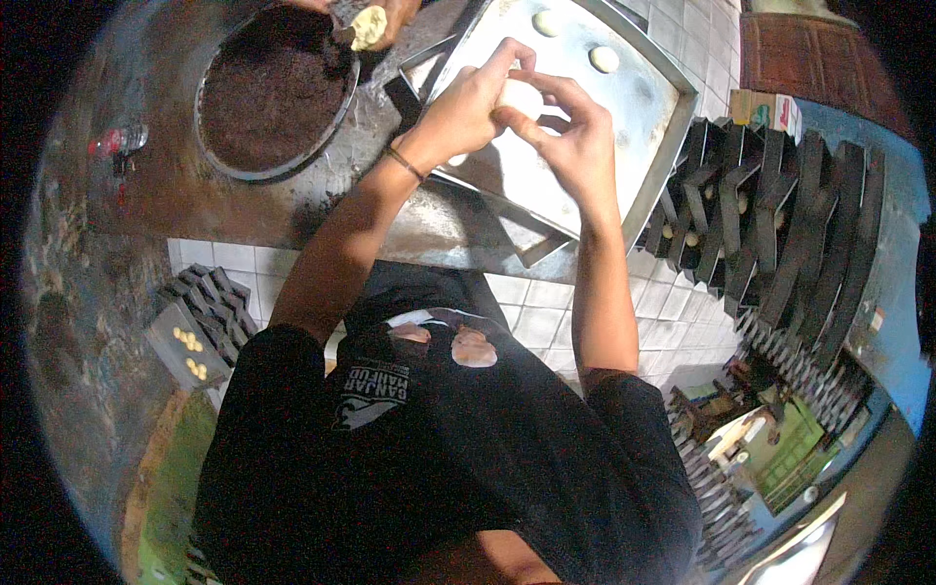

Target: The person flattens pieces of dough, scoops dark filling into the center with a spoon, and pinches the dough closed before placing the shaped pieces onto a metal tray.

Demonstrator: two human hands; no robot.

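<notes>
Two dough balls set on the tray, a third being shaped between both hands.

Well out to the left of the fingers, a wide round metal pan of dark brown crumbly filling (273,88) sits full, and another person's hand (385,19) at its far rim holds a pale lump. The left hand (468,102) curls its fingers closed around the near side of a small pale round ball of dough (520,96); the right hand (575,136) pinches the same ball from the other side, thumb and fingertips meeting on it. Beneath and beyond the fingers lies a large rectangular grey metal baking tray (634,97), carrying two finished pale dough balls (604,59) past the fingertips; most of it is bare, so I judge the filling of the tray barely begun. Right of the fingers stand stacked dark metal trays (780,214).
</notes>
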